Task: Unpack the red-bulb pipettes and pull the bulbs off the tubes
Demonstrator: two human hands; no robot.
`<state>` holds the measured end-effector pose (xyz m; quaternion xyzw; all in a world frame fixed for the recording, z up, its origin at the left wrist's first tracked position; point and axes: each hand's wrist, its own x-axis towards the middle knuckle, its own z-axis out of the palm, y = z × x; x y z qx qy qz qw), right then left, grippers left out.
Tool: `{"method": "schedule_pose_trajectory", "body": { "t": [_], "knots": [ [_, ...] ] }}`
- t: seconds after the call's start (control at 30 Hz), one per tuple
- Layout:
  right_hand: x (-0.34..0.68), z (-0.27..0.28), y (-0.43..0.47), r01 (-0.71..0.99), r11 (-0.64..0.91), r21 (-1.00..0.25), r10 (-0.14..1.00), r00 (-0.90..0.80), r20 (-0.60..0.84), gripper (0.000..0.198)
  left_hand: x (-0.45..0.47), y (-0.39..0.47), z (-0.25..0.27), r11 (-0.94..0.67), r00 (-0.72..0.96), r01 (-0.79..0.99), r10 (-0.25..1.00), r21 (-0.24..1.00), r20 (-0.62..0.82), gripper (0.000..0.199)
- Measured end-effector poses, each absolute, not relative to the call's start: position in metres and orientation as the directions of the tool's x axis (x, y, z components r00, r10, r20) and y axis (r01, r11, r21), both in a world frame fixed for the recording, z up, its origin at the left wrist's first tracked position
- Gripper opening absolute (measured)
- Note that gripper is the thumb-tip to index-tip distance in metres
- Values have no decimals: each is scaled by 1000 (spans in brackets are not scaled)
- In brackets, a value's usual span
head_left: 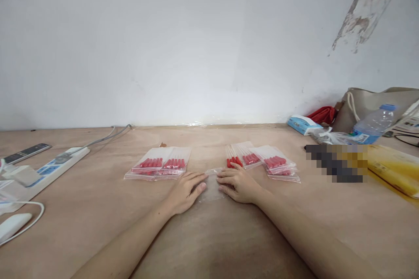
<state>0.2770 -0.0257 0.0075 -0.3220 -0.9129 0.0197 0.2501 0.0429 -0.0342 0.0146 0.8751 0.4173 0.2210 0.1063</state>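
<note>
A clear plastic zip bag point(212, 188) lies flat on the table between my hands, with nothing visible in it. My left hand point(188, 189) rests on its left side, fingers stretched out. On the right side of the bag lies my right hand point(238, 184), also with fingers extended and palm down. Just beyond the right hand are several loose red-tipped sticks point(233, 161). Filled zip bags point(150, 162) of red-tipped sticks are stacked beyond my left hand. More filled bags point(276, 161) overlap to the right of the loose sticks.
At the left lie a white power strip point(59, 170) with cables and plugs, and a dark remote-like device point(28, 152). A tissue pack point(303, 125), a plastic bottle point(375, 124), a grey bag point(386, 96) and a yellow package point(393, 170) crowd the right. A wall rises behind the table.
</note>
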Motion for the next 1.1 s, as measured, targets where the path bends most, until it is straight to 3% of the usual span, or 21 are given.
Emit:
{"method": "schedule_pose_trajectory", "body": {
  "t": [0.1, 0.27, 0.4, 0.5, 0.6, 0.67, 0.87, 0.93, 1.0, 1.1],
  "knots": [
    [281, 12, -26, 525, 813, -251, 582, -710, 397, 23, 45, -31, 16, -573, 456, 677, 819, 462, 347, 28],
    [283, 9, -24, 502, 830, -242, 557, -745, 366, 28, 46, -28, 13, -498, 372, 725, 865, 476, 337, 19],
    [280, 2, -20, 563, 812, -150, 556, -673, 488, 24, 48, -29, 12, -428, 352, 725, 904, 540, 243, 15],
    [278, 0, -20, 623, 774, -112, 546, -567, 616, 20, 46, -23, 17, -486, 380, 663, 874, 570, 303, 9],
    [275, 1, -22, 649, 753, -109, 530, -500, 685, 17, 28, -7, 31, -485, 281, 700, 862, 525, 421, 15],
    [272, 0, -24, 658, 745, -110, 532, -487, 692, 16, 5, 7, 43, -388, 133, 777, 872, 496, 472, 17],
    [261, -5, -27, 636, 767, -84, 516, -535, 669, 17, -69, 32, 55, 2, -158, 921, 916, 390, 368, 25],
    [260, -5, -27, 634, 768, -89, 515, -531, 673, 17, -80, 34, 52, 3, -134, 943, 918, 331, 373, 27],
    [261, -5, -27, 632, 769, -97, 517, -526, 676, 17, -82, 33, 52, -55, -76, 965, 876, 255, 475, 30],
    [262, -4, -27, 627, 772, -102, 513, -521, 682, 17, -69, 26, 60, -293, 173, 950, 788, 113, 591, 30]
  ]
}}
